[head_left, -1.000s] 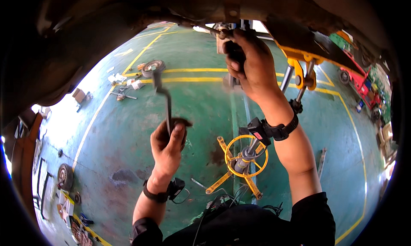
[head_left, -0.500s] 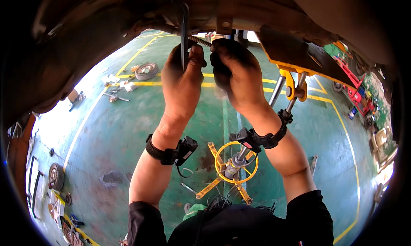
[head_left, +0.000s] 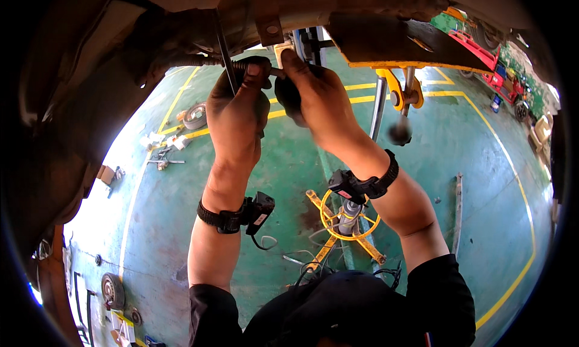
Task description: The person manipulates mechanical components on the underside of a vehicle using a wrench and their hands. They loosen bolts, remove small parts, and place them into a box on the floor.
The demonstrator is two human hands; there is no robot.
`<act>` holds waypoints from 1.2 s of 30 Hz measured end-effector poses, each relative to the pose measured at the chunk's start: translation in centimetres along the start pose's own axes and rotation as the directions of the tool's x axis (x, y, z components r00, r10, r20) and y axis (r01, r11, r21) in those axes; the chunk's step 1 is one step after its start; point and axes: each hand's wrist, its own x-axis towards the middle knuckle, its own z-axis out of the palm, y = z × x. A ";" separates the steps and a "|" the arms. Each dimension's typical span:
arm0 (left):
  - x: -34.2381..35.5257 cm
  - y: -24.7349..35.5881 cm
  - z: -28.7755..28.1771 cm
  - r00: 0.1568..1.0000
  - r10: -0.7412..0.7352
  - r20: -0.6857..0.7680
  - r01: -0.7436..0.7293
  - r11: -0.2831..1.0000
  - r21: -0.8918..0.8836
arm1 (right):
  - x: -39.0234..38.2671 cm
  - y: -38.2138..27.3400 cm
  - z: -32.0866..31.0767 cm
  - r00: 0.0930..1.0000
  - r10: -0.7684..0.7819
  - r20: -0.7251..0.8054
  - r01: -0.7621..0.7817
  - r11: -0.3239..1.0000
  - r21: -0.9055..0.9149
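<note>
Both my hands are raised to the vehicle's underside [head_left: 241,21]. My left hand [head_left: 238,114] is closed with its thumb up, round a thin ribbed rod [head_left: 239,65] that looks like a threaded bolt or a spring-covered cable end. A slim dark bar [head_left: 225,51] slants down from the underside into the same hand, along the inner side of the thumb. My right hand [head_left: 316,99], its fingers blackened, pinches the plain grey end of the rod just right of the left thumb. The curled fingertips of both hands are partly hidden.
Right of my hands, a yellow-edged plate [head_left: 410,42] is held up by a jack post [head_left: 379,108]. Below stands a yellow-legged stand with a ring [head_left: 325,250]. Wheels [head_left: 113,291] and loose parts lie on the green floor at left; a red cart [head_left: 491,63] stands far right.
Both hands have shifted left in view along with the ribbed rod and dark bar. The whole view has shifted too. My right hand now pinches the rod's plain end close beside the left thumb.
</note>
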 end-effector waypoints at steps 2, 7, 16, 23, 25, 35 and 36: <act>0.0 -0.5 -0.2 1.000 0.008 -0.003 -0.008 1.000 0.009 | 0.1 0.5 -0.5 0.991 -0.137 -0.005 0.133 0.969 -0.207; 0.0 -0.5 0.0 1.000 -0.005 -0.012 0.005 1.000 -0.024 | -0.5 1.0 0.3 0.954 -0.294 -0.053 0.282 0.946 -0.162; 0.1 -0.8 -0.3 1.000 -0.021 -0.007 0.021 0.998 -0.061 | -1.5 -0.3 0.7 0.995 -0.097 -0.016 0.097 0.995 -0.040; 0.2 -0.6 -0.2 0.999 -0.048 0.010 0.048 0.999 -0.025 | 0.0 2.0 0.5 0.894 -0.445 -0.050 0.415 0.865 -0.283; 0.2 -0.7 -0.3 0.999 -0.034 0.005 0.035 0.999 -0.031 | -0.1 2.1 0.6 0.910 -0.408 -0.076 0.380 0.892 -0.244; 0.6 -1.3 -0.6 0.999 0.033 0.034 -0.033 0.999 -0.002 | -0.8 1.5 -0.1 0.930 -0.367 -0.018 0.346 0.891 -0.295; 0.4 -1.1 -0.5 0.999 0.008 0.033 -0.007 1.000 -0.027 | -0.9 1.1 -0.1 0.976 -0.217 -0.002 0.214 0.964 -0.156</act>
